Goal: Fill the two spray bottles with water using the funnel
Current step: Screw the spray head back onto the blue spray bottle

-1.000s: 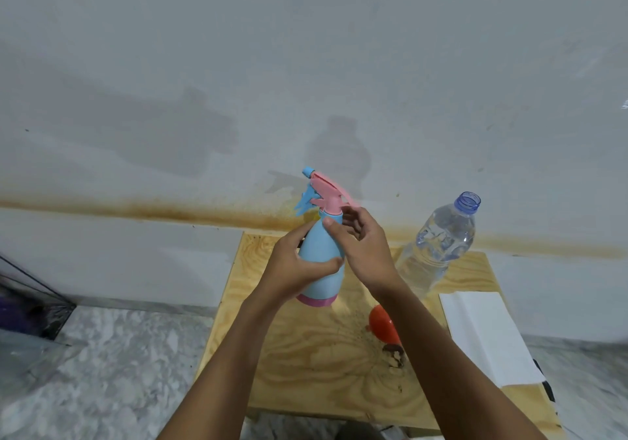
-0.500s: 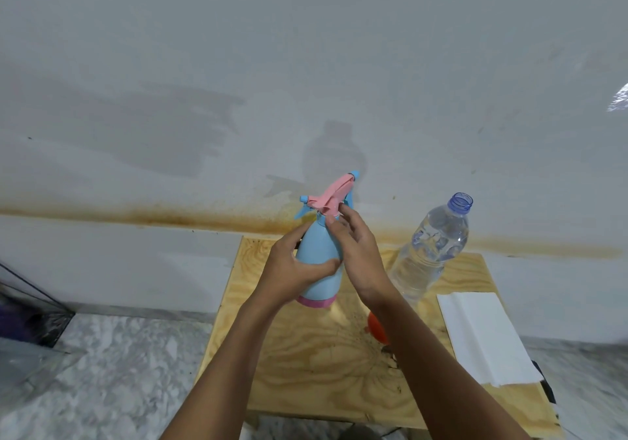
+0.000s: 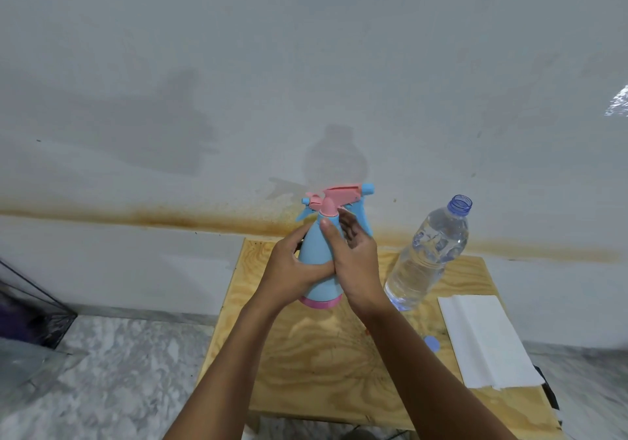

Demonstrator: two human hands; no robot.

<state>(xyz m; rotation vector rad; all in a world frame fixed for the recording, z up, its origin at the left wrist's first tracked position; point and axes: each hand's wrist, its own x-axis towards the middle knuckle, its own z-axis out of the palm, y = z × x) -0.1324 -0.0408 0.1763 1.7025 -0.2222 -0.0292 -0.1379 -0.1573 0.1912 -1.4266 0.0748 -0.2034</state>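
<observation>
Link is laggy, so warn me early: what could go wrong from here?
The uncapped water bottle stands close beside the right hand; a twist at the spray bottle neck could knock it over, likely wetting the paper towel. The left hand grips the tapered body, which might slip.

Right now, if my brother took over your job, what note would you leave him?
Left hand grips the blue spray bottle body; right hand pinches its neck under the pink spray head, which is on.
Water bottle stands uncapped to the right, cap on the table.
Funnel and second spray bottle not in view.
Spray bottle is opaque: fill unknown.
Left: take head off, funnel water in, both bottles.
</observation>
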